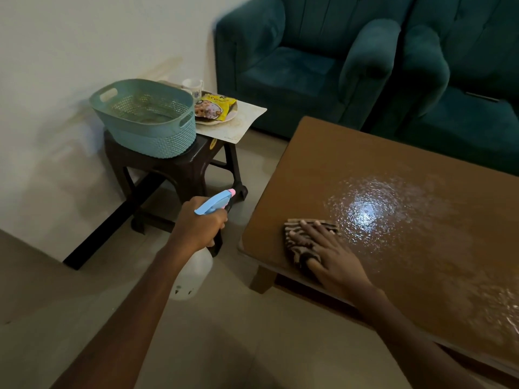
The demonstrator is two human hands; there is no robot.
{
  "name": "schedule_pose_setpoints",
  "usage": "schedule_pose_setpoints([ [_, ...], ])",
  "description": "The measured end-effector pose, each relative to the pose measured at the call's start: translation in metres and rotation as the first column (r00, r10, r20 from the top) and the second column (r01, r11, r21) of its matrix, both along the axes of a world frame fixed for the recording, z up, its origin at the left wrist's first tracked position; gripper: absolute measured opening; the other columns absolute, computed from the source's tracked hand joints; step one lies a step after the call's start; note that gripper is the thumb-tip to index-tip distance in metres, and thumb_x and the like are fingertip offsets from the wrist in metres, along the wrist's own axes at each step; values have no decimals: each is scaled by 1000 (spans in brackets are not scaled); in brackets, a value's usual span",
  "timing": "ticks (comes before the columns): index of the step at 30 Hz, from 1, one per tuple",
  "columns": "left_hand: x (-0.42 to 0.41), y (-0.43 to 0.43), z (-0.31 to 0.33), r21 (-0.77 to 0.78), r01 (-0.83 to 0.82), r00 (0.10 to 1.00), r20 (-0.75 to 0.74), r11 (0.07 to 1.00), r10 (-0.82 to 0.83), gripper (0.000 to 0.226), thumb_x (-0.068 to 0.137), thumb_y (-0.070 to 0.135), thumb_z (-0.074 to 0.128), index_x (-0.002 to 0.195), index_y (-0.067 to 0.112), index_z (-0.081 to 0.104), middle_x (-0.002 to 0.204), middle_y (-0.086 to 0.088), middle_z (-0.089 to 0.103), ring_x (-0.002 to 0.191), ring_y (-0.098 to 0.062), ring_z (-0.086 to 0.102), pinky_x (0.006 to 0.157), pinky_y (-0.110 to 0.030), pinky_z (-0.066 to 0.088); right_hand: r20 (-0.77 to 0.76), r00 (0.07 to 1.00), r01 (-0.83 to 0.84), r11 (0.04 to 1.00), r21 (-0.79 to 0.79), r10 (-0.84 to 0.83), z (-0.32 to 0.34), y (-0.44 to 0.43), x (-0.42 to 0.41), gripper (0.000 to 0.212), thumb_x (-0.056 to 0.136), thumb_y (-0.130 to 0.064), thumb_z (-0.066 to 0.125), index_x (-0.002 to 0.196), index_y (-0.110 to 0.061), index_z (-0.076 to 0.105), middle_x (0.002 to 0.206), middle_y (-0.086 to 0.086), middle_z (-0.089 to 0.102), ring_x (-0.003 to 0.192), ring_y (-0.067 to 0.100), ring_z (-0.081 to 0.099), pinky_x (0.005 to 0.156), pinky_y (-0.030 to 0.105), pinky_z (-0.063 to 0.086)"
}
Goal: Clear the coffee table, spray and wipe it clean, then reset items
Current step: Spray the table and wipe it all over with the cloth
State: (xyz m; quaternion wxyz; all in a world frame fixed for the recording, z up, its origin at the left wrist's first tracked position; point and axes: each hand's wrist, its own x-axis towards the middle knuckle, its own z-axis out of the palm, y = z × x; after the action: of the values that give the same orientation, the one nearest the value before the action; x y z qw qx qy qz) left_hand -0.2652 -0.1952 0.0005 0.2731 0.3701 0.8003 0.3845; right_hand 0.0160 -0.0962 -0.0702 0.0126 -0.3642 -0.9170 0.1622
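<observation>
A home living room: two teal upholstered armchairs point(323, 60) stand by a low brown coffee table point(407, 153) on a tiled floor point(238, 332), and a dark stool point(174, 169) against the plain wall point(84, 51) carries a basket point(146, 119), mug point(193, 87) and snack packet point(214, 106).

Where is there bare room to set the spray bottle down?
The coffee table top is bare beyond the cloth under the right hand, though wet with spray. The floor strip between stool and table is free too. The stool is crowded: basket, placemat, plate with snack packet, mug.
</observation>
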Motion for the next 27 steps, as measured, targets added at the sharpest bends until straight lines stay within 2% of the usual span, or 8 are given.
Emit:
schedule_pose_setpoints([
  [3,-3,1,2,17,-12,1000,-1,1000,12,12,93,18,59,91,8,64,74,-10,64,59,-19,60,44,-21,47,13,983,184,983,13,-184,1,29,-24,60,88,-57,11,148,-54,11,163,-19,-2,150,7,-11,120,35,-3],
  [5,-5,0,2,27,-36,999,-5,999,36,11,93,18,60,89,8,65,75,-11,65,61,-22,61,46,-23,50,32,976,216,976,22,-217,0,41,-57,60,92,-54,15,151,-51,10,165,-12,-2,151,13,-10,120,37,-4],
  [7,-8,-2,3,41,-52,998,-18,998,53,11,93,17,60,89,9,65,74,-11,65,61,-22,62,46,-22,50,46,992,119,993,17,-120,0,42,-91,55,97,-53,18,151,-51,10,165,-10,-2,151,16,-11,121,41,-4],
  [9,-10,-4,4,55,-65,997,-24,996,67,10,93,17,60,89,9,65,74,-10,65,61,-22,62,45,-21,50,46,998,-31,999,9,30,3,33,-116,52,100,-50,22,151,-45,23,165,-9,3,151,16,-9,121,42,-5],
  [12,-12,-5,5,67,-82,996,-14,994,83,9,93,16,60,90,9,65,73,-10,65,58,-19,60,44,-21,48,7,978,-207,977,49,207,3,10,-131,48,100,-49,29,140,-33,50,159,-6,28,151,16,2,122,43,0],
  [16,-11,-4,4,54,-80,997,-15,995,81,11,93,18,60,90,8,65,72,-8,64,56,-16,59,42,-18,47,8,904,-427,901,71,427,-2,-18,-119,44,100,-49,29,127,-35,60,150,-6,43,151,18,9,121,49,9],
  [21,-10,3,3,25,-67,998,-11,997,67,13,93,18,60,91,6,65,77,-14,65,56,-18,59,41,-18,46,72,855,-519,843,143,514,0,-39,-83,41,99,-47,33,128,-34,59,155,-9,36,151,20,8,121,50,14],
  [27,2,12,5,16,-17,1000,1,1000,17,11,93,14,58,89,6,65,80,-17,65,52,-17,55,45,-22,47,141,937,-342,922,180,320,-12,-46,0,57,92,-50,41,148,-48,29,164,-15,8,152,19,5,121,45,17],
])
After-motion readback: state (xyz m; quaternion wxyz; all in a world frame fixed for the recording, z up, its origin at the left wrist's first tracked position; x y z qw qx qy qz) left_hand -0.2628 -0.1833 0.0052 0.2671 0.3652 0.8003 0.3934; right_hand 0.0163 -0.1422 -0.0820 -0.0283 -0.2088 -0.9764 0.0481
